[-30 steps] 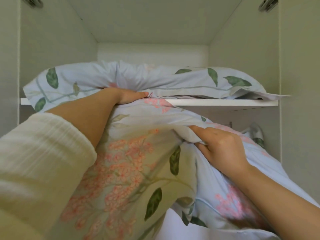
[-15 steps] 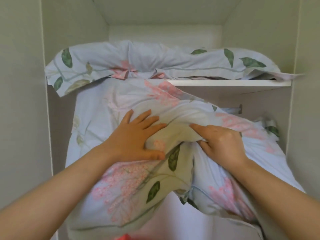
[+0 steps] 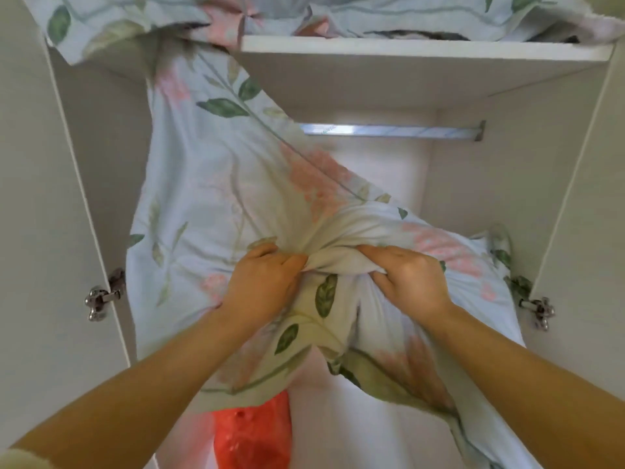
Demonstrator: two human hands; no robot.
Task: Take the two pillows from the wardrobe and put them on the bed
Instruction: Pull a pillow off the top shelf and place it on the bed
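Gripping bunched cover: I see the left hand (image 3: pixel 263 282) with fingers (image 3: pixel 287 262) curled into pillow 1 (image 3: pixel 216 184), which hangs from the shelf (image 3: pixel 422 49) in the wardrobe (image 3: pixel 507 198); the right hand (image 3: pixel 409 282) clenches the same fold. Pillow 2 (image 3: pixel 389 15) lies on the shelf.

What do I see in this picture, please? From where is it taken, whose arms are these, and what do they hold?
No machine is here: a person wears a camera on the head, so the picture looks forward and down at their own arms. They face an open wardrobe. The left hand and the right hand both grip the bunched cover of a flowered pillow, whose upper end reaches the shelf. A second pillow lies on that shelf. Under it runs a clothes rail. At the bottom is something red; I cannot tell what.
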